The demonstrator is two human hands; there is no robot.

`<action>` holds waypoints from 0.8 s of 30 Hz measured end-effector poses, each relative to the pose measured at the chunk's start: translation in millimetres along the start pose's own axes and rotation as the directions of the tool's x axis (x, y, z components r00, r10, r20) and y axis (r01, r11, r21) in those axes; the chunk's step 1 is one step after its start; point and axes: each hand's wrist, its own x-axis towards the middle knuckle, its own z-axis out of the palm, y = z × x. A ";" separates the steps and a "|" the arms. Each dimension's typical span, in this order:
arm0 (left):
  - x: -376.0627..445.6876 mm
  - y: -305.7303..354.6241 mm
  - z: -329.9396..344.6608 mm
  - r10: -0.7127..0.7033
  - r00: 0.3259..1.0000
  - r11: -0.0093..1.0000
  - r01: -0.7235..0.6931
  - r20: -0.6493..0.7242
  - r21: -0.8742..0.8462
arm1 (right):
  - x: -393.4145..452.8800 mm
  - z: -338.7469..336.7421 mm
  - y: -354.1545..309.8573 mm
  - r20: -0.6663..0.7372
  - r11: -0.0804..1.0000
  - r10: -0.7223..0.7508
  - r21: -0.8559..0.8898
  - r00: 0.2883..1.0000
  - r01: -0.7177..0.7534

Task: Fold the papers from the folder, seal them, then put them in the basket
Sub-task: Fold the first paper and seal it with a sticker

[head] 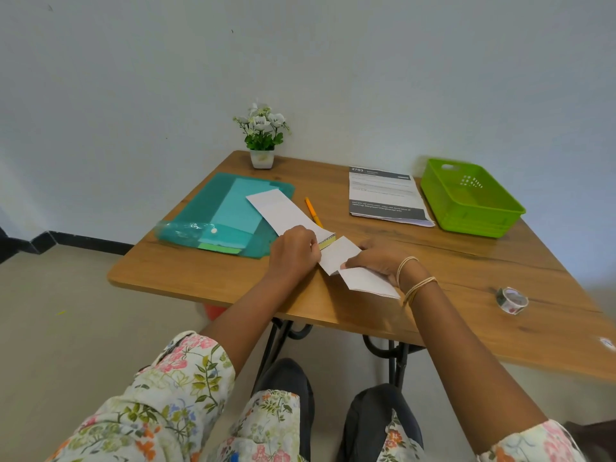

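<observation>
A long white paper, folded lengthwise, lies slantwise across the middle of the wooden table. My left hand pinches it at its middle, where a yellow-green edge shows. My right hand holds the near end, which is bent over into a flap. The teal folder lies open at the left, the paper's far end resting on it. The green basket stands at the back right with nothing in it. A tape roll lies at the near right.
A printed sheet lies left of the basket. An orange pencil lies beside the paper. A small potted plant stands at the table's back edge against the wall. My knees are under the table's front edge.
</observation>
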 end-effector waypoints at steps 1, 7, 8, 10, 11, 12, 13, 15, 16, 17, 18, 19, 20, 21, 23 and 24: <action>-1.3 -0.6 1.0 0.007 1.000 1.000 -0.007 -0.001 0.001 | 0.3 0.7 0.7 -0.005 1.000 0.003 0.005 1.000 -0.003; -3.4 -11.4 5.9 0.036 0.999 0.998 -0.037 0.024 0.043 | -1.3 -1.7 17.0 -0.175 0.983 0.014 0.181 0.984 0.018; -4.4 -12.1 7.0 0.046 0.999 0.998 -0.047 0.011 0.038 | -0.9 -0.6 19.8 -0.274 0.976 -0.037 0.196 0.961 0.093; -8.6 -11.0 9.4 0.073 0.997 0.997 -0.072 -0.029 0.013 | 3.5 4.4 22.1 -0.406 0.963 -0.123 0.173 0.906 0.208; -11.0 -10.3 10.5 0.088 0.995 0.996 -0.088 -0.051 -0.001 | 5.8 7.7 21.1 -0.413 0.961 -0.136 0.166 0.900 0.222; -13.2 -9.8 11.4 0.105 0.992 0.994 -0.107 -0.073 -0.014 | 8.7 11.6 19.5 -0.381 0.962 -0.119 0.186 0.917 0.202; -14.6 -9.4 11.4 0.122 0.988 0.992 -0.125 -0.095 -0.029 | 12.3 15.4 17.7 -0.326 0.959 -0.080 0.231 0.942 0.161; -15.4 -9.9 11.6 0.147 0.981 0.986 -0.155 -0.129 -0.061 | 16.5 20.7 11.9 -0.207 0.932 -0.018 0.351 0.978 0.091; -15.2 -10.7 11.5 0.160 0.978 0.982 -0.171 -0.135 -0.076 | 16.4 22.3 7.2 -0.168 0.909 0.003 0.411 0.986 0.067; -14.8 -11.9 12.3 0.176 0.975 0.978 -0.188 -0.134 -0.088 | 15.1 23.6 2.6 -0.131 0.881 0.022 0.471 0.991 0.042; -14.5 -13.0 13.4 0.195 0.972 0.973 -0.209 -0.130 -0.103 | 15.0 24.4 -1.2 -0.102 0.856 0.036 0.516 0.994 0.023; -14.2 -13.9 14.4 0.211 0.969 0.967 -0.226 -0.127 -0.117 | 16.6 25.1 -3.7 -0.089 0.842 0.039 0.538 0.995 0.015; -13.8 -14.6 15.2 0.220 0.967 0.963 -0.237 -0.128 -0.131 | 18.7 25.7 -5.0 -0.094 0.844 0.038 0.536 0.995 0.018; -13.1 -15.0 16.2 0.221 0.966 0.961 -0.239 -0.131 -0.142 | 20.3 26.1 -5.5 -0.109 0.852 0.038 0.522 0.993 0.025; -12.3 -15.7 17.1 0.207 0.970 0.962 -0.226 -0.130 -0.155 | 22.7 27.8 -5.3 -0.128 0.858 0.057 0.513 0.990 0.017; -12.0 -16.0 17.7 0.195 0.973 0.964 -0.213 -0.123 -0.158 | 23.3 28.3 -5.0 -0.124 0.855 0.064 0.519 0.990 0.010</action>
